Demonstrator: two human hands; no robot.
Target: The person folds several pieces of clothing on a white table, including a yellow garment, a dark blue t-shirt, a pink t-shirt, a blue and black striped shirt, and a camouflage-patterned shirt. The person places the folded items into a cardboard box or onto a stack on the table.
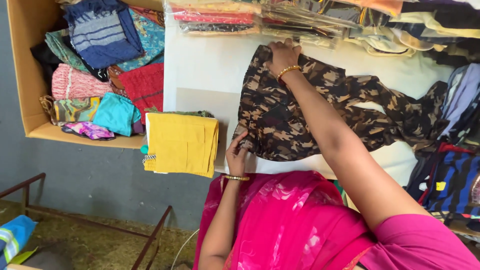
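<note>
Left hand: fingers pinched on the near edge of the camouflage trousers; right hand: pressed flat on their far edge. Trousers spread on the white worktop; folded yellow garment just beside; cardboard box of folded clothes beyond.

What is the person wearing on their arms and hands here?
Both forearms are bare. The left hand has a thin gold beaded bangle at the wrist; the right hand has a similar gold bangle. A bright pink short sleeve covers the right upper arm.
</note>
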